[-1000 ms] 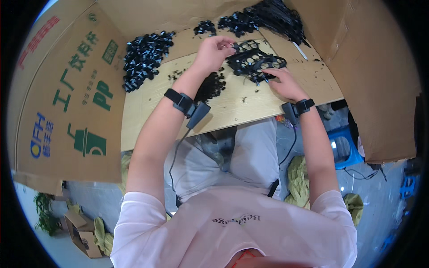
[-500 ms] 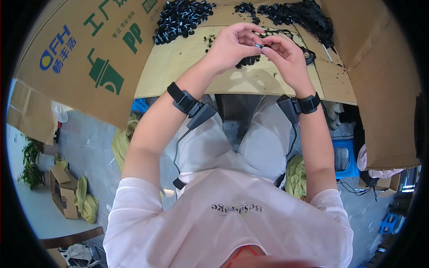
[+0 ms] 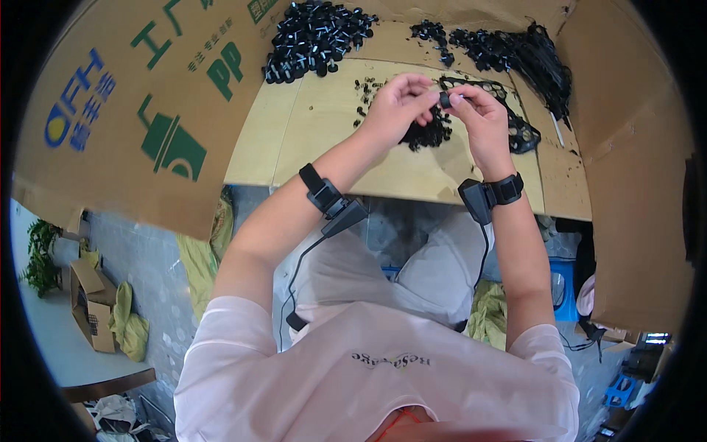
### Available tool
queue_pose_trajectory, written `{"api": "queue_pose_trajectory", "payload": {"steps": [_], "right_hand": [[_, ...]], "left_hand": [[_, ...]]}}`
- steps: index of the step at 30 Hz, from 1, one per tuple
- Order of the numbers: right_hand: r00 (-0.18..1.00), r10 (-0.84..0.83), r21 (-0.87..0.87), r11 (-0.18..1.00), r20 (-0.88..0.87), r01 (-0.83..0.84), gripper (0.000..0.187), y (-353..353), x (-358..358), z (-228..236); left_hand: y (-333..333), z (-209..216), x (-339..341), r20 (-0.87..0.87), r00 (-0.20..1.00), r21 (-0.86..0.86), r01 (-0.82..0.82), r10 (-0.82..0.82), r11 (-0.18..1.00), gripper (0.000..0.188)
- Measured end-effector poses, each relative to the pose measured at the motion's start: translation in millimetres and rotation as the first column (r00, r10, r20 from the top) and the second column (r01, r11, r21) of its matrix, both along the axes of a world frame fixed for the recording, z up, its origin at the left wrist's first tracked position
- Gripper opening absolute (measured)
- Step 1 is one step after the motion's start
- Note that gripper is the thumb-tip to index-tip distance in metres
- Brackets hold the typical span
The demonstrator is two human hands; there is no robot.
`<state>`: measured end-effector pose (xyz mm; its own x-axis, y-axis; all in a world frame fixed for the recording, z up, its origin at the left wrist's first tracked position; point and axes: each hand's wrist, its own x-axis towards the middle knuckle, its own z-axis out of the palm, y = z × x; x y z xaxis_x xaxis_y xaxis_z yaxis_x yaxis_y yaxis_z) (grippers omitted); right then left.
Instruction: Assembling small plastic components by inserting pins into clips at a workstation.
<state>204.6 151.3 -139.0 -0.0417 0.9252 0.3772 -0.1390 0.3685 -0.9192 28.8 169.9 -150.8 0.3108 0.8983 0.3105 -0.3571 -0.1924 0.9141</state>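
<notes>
Over the table, a small black round-headed bolt (image 3: 445,100) sits between my two hands. My right hand (image 3: 484,127) pinches it between thumb and fingertips; a little pale metal shows at its right side, mostly covered by the fingers. My left hand (image 3: 401,109) is closed from the other side, its thumb and curled fingers against the black head. Below the hands lies a dark heap of small black parts (image 3: 426,135), partly hidden by my left hand. Small loose pieces (image 3: 362,87) are scattered beside it.
A large pile of black-headed bolts (image 3: 317,37) lies at the far left of the table (image 3: 294,147). Black parts (image 3: 482,46) and a bundle of black strips (image 3: 545,70) lie far right, near a perforated black sheet (image 3: 523,136). Cardboard walls (image 3: 633,147) stand at both sides.
The view has tilted, so the table and both hands appear lower. The bolt has turned: its metal shank pointed toward my left hand, and now the black head faces that hand.
</notes>
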Motion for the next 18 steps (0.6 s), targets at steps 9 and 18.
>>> {"api": "queue_pose_trajectory", "payload": {"steps": [9,18], "right_hand": [[0.867,-0.086,0.358,0.927,0.49,-0.111,0.02,76.6,-7.5,-30.6],[0.864,0.022,0.263,0.948,0.503,-0.178,0.028,96.9,9.0,-45.8]], "left_hand": [[69.7,-24.3,-28.7,-0.393,0.914,0.197,-0.027,0.104,0.98,0.033],[102.2,-35.9,-55.0,-0.466,0.808,0.536,-0.068,0.362,0.842,0.033]]}}
